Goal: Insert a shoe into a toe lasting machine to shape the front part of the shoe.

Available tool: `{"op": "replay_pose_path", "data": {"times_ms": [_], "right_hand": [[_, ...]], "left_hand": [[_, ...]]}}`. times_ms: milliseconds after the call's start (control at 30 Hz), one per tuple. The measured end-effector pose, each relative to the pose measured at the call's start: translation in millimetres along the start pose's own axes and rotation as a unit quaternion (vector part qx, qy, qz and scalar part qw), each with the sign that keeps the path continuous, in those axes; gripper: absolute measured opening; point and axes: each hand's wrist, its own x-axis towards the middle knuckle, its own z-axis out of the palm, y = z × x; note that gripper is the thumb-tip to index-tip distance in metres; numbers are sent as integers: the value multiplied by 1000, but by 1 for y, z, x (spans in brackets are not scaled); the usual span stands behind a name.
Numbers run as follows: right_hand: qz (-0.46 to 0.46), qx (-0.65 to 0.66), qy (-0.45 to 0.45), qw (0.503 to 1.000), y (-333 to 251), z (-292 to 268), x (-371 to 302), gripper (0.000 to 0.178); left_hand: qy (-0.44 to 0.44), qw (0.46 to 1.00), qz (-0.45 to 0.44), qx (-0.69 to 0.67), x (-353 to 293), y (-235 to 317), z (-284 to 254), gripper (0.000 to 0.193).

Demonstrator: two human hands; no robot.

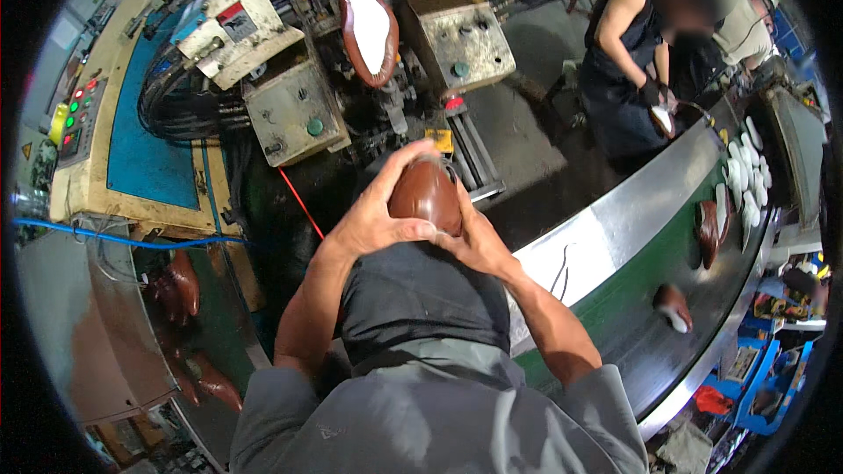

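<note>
A smooth, rounded brown leather shoe (427, 193) is gripped at picture centre, the left hand (378, 215) clasped over it from nine o'clock, the right hand (474, 241) from four o'clock. A soled shoe (369, 26) is clamped at twelve o'clock on the grimy machine (290, 105); a curved green conveyor (641, 316) is seen at three o'clock.

A curved green conveyor belt (615, 316) carries brown shoes (673, 306).

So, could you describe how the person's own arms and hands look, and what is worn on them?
Both hands, the left hand and the right hand, are bare: no gloves, and no rings or watch that I can see. The forearms are bare too. Short grey sleeves cover the upper arms down to about the elbows, and a dark apron lies over the grey shirt between the arms.
</note>
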Motion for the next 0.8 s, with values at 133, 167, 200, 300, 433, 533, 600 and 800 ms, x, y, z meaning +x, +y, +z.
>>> {"op": "replay_pose_path", "data": {"times_ms": [133, 167, 200, 300, 433, 533, 600, 800], "right_hand": [[107, 123, 13, 986, -40, -12, -12, 111], [22, -79, 60, 995, -48, -3, -27, 113], [-66, -160, 96, 980, -53, 11, -38, 110], [-19, -391, 23, 920, -32, 29, -53, 96], [-37, -376, 32, 925, -2, 37, -54, 93], [-49, -386, 16, 921, 2, 34, -49, 89], [-32, -368, -4, 929, 2, 32, -43, 82], [-34, -315, 23, 948, -9, -6, -34, 73]], "left_hand": [[151, 971, -142, -119, 29, -45, -19, 70], [184, 951, -193, -159, 25, -75, -22, 68], [212, 925, -243, -200, 25, -99, -23, 66], [237, 879, -375, -176, 24, -125, -3, 56], [236, 946, -217, 56, 8, -172, -11, 32], [256, 939, -154, 172, 6, -191, -12, 31], [285, 929, -152, 183, 8, -197, -9, 33], [276, 934, -171, 151, 33, -184, -57, 49]]}}
